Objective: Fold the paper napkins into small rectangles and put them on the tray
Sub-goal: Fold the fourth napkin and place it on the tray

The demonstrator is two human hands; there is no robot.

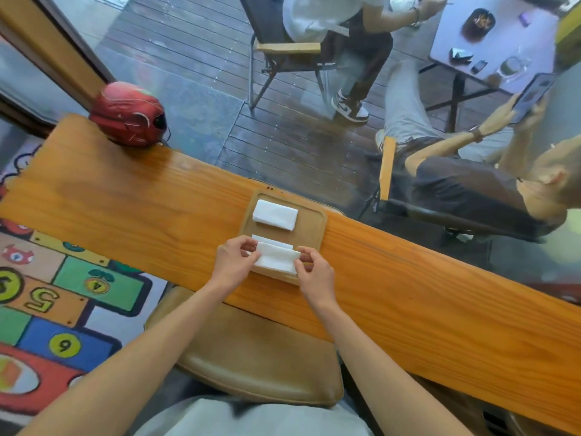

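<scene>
A wooden tray (pixel 314 225) lies on the long wooden counter (pixel 141 202). At the tray's far end rests a folded white napkin (pixel 275 214). Over the tray's near end I hold another white napkin (pixel 276 258), folded into a rectangle. My left hand (pixel 234 262) pinches its left end and my right hand (pixel 314 275) pinches its right end. Just behind the held napkin, the white edge of a further napkin (pixel 270 240) shows on the tray; most of it is hidden.
A red helmet (pixel 130 114) sits at the counter's far left corner. A tan cushioned stool (pixel 251 350) stands under my arms. Beyond the glass, two people sit on chairs by a small table (pixel 490 36). A hopscotch rug (pixel 56 309) covers the floor on the left.
</scene>
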